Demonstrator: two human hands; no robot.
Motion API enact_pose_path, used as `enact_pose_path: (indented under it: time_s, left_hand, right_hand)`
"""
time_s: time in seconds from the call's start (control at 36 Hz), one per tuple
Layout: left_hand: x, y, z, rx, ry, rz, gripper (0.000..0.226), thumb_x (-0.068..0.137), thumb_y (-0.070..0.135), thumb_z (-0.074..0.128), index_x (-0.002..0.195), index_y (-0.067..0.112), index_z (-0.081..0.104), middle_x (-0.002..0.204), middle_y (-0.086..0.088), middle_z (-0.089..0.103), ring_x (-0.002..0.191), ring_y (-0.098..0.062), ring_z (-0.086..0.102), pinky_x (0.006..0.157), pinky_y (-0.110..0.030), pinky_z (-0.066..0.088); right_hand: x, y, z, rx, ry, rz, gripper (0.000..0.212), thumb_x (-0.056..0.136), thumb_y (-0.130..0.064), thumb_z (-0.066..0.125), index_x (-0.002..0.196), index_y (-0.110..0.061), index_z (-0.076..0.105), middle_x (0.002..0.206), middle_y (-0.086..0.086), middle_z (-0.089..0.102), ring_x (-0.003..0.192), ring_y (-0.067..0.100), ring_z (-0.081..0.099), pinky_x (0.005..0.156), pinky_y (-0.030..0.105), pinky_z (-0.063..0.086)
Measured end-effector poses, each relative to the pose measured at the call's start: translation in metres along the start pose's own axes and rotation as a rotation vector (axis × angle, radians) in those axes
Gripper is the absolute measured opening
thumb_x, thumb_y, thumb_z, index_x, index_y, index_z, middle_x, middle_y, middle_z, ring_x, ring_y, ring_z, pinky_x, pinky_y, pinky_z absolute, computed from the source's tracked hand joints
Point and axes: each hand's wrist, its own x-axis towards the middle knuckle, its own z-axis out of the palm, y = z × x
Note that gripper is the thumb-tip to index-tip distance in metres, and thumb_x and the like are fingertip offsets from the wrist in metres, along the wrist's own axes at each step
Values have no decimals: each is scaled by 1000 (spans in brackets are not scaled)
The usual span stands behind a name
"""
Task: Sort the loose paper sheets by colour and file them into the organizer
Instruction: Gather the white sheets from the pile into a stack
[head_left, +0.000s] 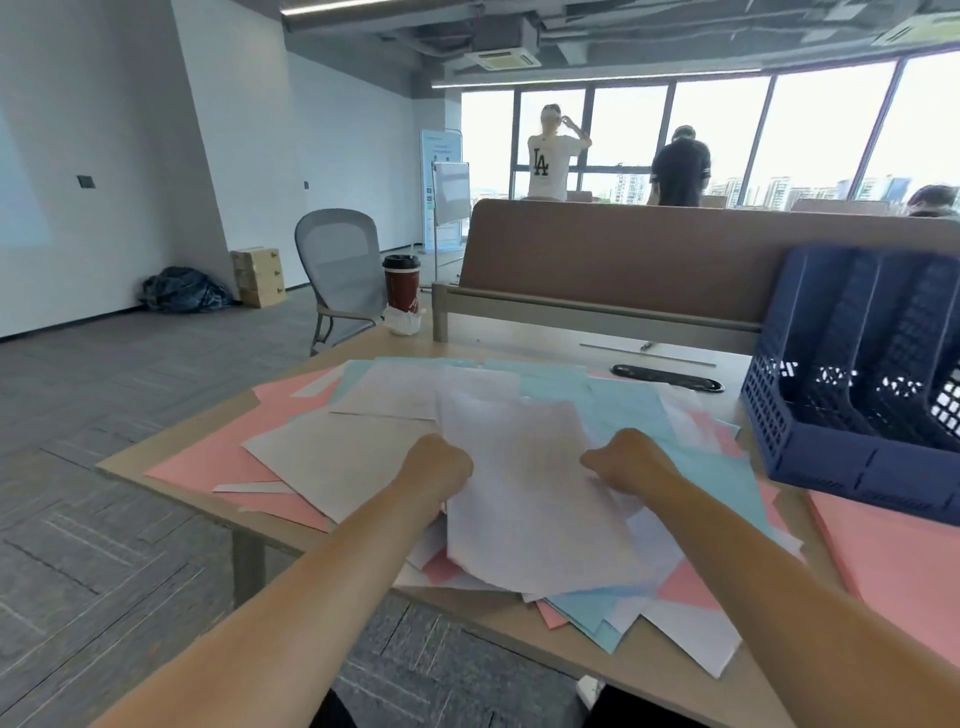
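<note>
Grip: left hand (439, 470) and right hand (626, 460) both curled tight, pinching white sheet (524, 483) at its left and right edges. Sheet position: on top of mixed pile (717, 467) of pink, blue and white sheets, mid desk (545, 343), directly between the two hands. Long axis: away from body, far end leaning slightly left. Organizer (857, 483) off to the right and a bit ahead of the grip, well apart from sheet; right hand clearly nearer. Slots: apparently empty, hard to confirm through mesh. Likely step: pull white clear of pile, then swing right toward a slot. Needs sheet turned so an edge leads in. Risk: dragging loose neighbours along. Pink stack (893, 551) flat just in front of organizer
</note>
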Motion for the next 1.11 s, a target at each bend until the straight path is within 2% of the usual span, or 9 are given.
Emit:
enact_pose_path:
  time_s: [0.11, 0.17, 0.39, 0.58, 0.64, 0.72, 0.83, 0.94, 1.11]
  left_hand:
    - [-4, 1, 8, -23, 7, 5, 19, 91, 0, 53, 74, 3, 46, 74, -8, 44, 60, -17, 41, 48, -25, 28]
    - [-7, 3, 9, -71, 14, 0, 10, 92, 2, 53, 100, -4, 54, 92, -14, 54, 69, -21, 50, 52, -25, 34]
    - [-9, 11, 10, -156, -19, -101, 43, 88, -1, 60, 129, -8, 49, 123, -28, 57, 110, -42, 60, 95, -48, 47]
    - [-7, 14, 14, -130, -35, -58, 28, 95, 3, 55, 123, -1, 50, 98, -15, 50, 87, -27, 51, 75, -31, 37]
    - [-9, 17, 15, -156, -30, -62, 3, 96, 3, 52, 97, 5, 53, 83, -9, 48, 69, -21, 47, 72, -30, 38]
    - [-1, 13, 17, -212, -9, -74, 30, 97, 0, 47, 70, 10, 39, 71, -5, 40, 59, -16, 37, 55, -28, 34]
    - [-4, 17, 20, -223, -2, -64, 8, 97, 0, 45, 93, 6, 48, 73, -6, 40, 61, -17, 38, 53, -27, 29]
    - [-6, 17, 20, -244, -29, -37, 37, 96, 0, 48, 133, -1, 47, 80, -9, 46, 67, -21, 44, 58, -27, 34]
    - [-9, 14, 14, -274, -31, -76, 30, 94, 0, 52, 124, -2, 52, 84, -14, 52, 71, -26, 53, 68, -33, 43]
  right_hand:
    - [-4, 2, 0, -17, -18, 31, 27, 86, -30, 62, 69, -13, 50, 81, 7, 57, 83, 31, 61, 64, 29, 42]
    - [-5, 2, 1, -49, -20, 31, 28, 85, -32, 63, 69, -13, 49, 87, 8, 59, 90, 32, 62, 70, 32, 44]
    - [-7, 1, 0, -13, -9, 71, 25, 82, -33, 65, 73, -12, 53, 77, 4, 57, 83, 29, 62, 69, 30, 45]
    - [-1, 10, -1, 14, 17, 100, 24, 79, -33, 66, 73, -13, 56, 76, 3, 58, 75, 28, 61, 69, 31, 47]
    - [-2, 12, -2, 44, 34, 105, 22, 78, -29, 67, 71, -12, 56, 74, 4, 57, 73, 27, 61, 69, 30, 47]
    - [-4, 14, -3, 92, 60, 78, 25, 81, -22, 67, 66, -10, 53, 69, 4, 54, 64, 24, 55, 64, 28, 43]
    - [-2, 17, -3, 155, 88, 43, 30, 83, -19, 67, 62, -8, 48, 63, 5, 49, 62, 25, 51, 54, 27, 35]
    - [-2, 15, -3, 209, 27, 36, 34, 83, -15, 67, 60, -9, 43, 62, 6, 44, 61, 24, 45, 53, 27, 31]
    - [-4, 15, 0, 293, -88, 80, 25, 76, -7, 74, 70, -9, 50, 72, 13, 46, 60, 21, 44, 53, 29, 37]
